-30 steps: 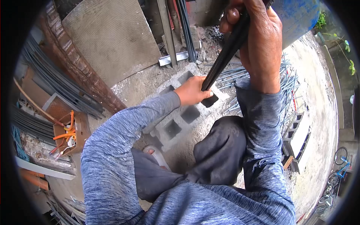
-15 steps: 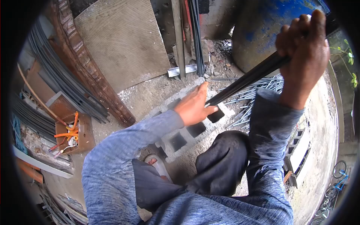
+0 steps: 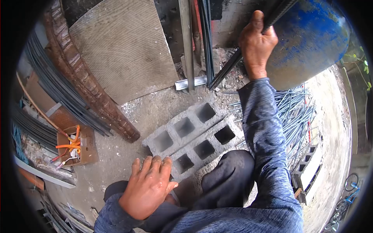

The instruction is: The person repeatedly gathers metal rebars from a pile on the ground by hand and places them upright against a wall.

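Observation:
My right hand (image 3: 258,48) is closed around dark ribbed rebar rods (image 3: 228,69), slanting from the upper right down to the ground beside an upright bundle of dark rods (image 3: 208,42). Low in the view, my left hand (image 3: 149,186) lies over my bent left leg, fingers stretched out and holding nothing. Its fingertips are close to the near left end of two hollow concrete blocks (image 3: 176,148), which sit side by side on the ground with their square holes facing up.
Many short cut rods (image 3: 293,116) lie heaped at the right below a blue, rusty drum (image 3: 311,46). Another hollow block (image 3: 309,171) stands farther right. On the left are a reddish metal beam (image 3: 93,91), long bent rods (image 3: 58,85) and a cardboard box (image 3: 87,145) with orange tubing.
The lower end of the held rods has gone from the blocks to the upright bundle. My right hand has shifted left and up; my left hand has left the blocks, moving down and left.

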`<state>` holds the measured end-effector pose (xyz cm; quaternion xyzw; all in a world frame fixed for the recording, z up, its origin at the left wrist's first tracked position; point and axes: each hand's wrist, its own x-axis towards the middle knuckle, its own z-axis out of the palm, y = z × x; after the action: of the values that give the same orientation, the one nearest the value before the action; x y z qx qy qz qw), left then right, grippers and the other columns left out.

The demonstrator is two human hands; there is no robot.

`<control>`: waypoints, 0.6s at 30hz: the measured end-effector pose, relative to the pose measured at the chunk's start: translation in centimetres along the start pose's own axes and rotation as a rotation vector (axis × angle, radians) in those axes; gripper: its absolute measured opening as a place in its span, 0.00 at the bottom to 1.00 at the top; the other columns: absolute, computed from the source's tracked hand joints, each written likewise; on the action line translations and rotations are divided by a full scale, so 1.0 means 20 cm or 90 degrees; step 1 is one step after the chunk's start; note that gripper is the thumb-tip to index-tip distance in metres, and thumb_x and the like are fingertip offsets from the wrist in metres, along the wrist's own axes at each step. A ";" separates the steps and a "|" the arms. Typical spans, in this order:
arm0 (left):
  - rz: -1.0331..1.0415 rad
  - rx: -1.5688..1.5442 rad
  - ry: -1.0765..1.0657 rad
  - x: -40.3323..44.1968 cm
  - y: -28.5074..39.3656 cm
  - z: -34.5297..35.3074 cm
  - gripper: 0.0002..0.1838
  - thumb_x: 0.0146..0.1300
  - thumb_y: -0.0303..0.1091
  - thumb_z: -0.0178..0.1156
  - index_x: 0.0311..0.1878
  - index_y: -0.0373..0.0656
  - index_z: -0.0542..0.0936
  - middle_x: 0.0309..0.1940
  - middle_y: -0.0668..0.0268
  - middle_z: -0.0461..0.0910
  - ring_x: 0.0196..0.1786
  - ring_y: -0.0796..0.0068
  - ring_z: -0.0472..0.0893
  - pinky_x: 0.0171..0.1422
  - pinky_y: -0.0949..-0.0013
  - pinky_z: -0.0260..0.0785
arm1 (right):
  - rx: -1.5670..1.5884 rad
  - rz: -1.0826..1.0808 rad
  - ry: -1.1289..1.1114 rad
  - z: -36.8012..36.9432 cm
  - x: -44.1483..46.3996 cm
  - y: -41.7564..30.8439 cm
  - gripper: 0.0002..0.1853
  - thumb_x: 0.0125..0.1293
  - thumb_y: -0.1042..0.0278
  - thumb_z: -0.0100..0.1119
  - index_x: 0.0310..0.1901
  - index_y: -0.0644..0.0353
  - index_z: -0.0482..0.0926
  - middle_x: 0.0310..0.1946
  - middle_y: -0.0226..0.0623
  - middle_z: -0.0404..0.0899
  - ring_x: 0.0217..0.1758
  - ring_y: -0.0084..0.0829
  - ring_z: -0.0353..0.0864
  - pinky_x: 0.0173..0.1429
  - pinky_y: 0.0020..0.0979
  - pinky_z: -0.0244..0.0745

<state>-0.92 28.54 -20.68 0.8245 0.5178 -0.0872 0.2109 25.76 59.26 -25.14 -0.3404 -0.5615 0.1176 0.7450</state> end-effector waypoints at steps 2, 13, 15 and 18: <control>-0.002 -0.003 0.010 0.02 -0.01 0.00 0.38 0.66 0.48 0.67 0.71 0.32 0.70 0.63 0.46 0.75 0.67 0.45 0.74 0.74 0.39 0.60 | 0.001 0.024 0.002 0.06 -0.07 0.13 0.25 0.76 0.44 0.62 0.26 0.54 0.71 0.18 0.21 0.70 0.21 0.14 0.69 0.24 0.22 0.62; 0.052 -0.009 -0.031 0.10 -0.01 -0.03 0.38 0.67 0.51 0.67 0.69 0.31 0.71 0.59 0.46 0.79 0.64 0.45 0.77 0.69 0.41 0.66 | -0.114 0.103 -0.133 0.26 -0.27 0.58 0.19 0.78 0.54 0.61 0.39 0.66 0.81 0.23 0.33 0.74 0.31 0.19 0.69 0.35 0.33 0.73; 0.020 -0.039 0.053 0.08 0.00 0.01 0.30 0.67 0.42 0.65 0.66 0.34 0.71 0.52 0.49 0.79 0.59 0.47 0.77 0.64 0.44 0.67 | -0.097 0.152 -0.128 0.30 -0.29 0.56 0.19 0.77 0.54 0.62 0.40 0.66 0.80 0.22 0.35 0.73 0.30 0.20 0.69 0.35 0.34 0.73; 0.049 -0.060 0.077 0.10 -0.03 0.05 0.27 0.66 0.42 0.65 0.62 0.35 0.73 0.50 0.50 0.79 0.57 0.48 0.77 0.63 0.44 0.67 | -0.128 0.190 -0.137 0.34 -0.23 0.64 0.20 0.76 0.50 0.63 0.42 0.64 0.80 0.23 0.43 0.75 0.28 0.27 0.72 0.36 0.38 0.74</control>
<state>-0.48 30.00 -22.42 0.8366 0.5012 -0.0046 0.2210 20.65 68.64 -35.85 -0.4777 -0.5903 0.2055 0.6173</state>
